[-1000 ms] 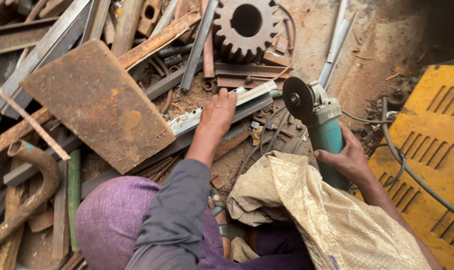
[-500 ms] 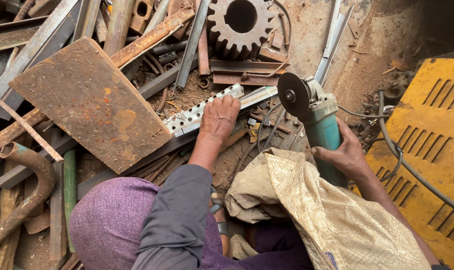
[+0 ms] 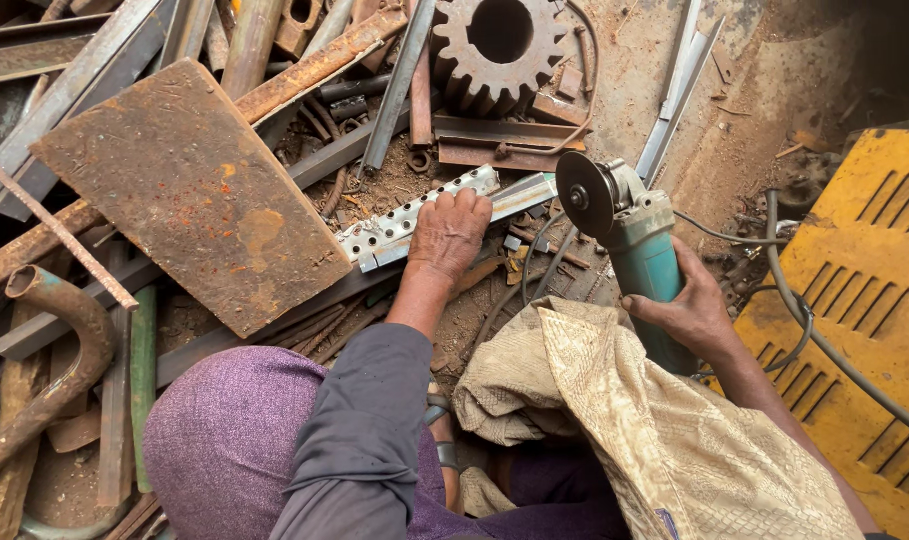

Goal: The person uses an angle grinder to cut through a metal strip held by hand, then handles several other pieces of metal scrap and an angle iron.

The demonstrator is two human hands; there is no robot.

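My left hand [image 3: 449, 232] presses down on a perforated light-grey metal strip [image 3: 405, 221] that lies across the scrap pile. My right hand [image 3: 691, 313] grips the teal body of an angle grinder [image 3: 643, 262]; its dark cutting disc [image 3: 584, 194] stands just right of the strip's end, close to the shiny angle bar [image 3: 526, 190] beside it. A grey sleeve covers my left forearm. A beige patterned cloth [image 3: 625, 420] drapes over my right arm and lap.
A big rusty flat plate [image 3: 190, 190] lies left of the strip. A large rusty gear [image 3: 500, 40] sits at the top. Rusty bars, pipes and angle irons crowd the left side. A yellow slotted metal panel [image 3: 865, 290] and a grey cable [image 3: 815, 330] lie at the right.
My left hand has slid up along the perforated strip and settled on it. The grinder has stayed close to the strip's right end; the view has shifted slightly.
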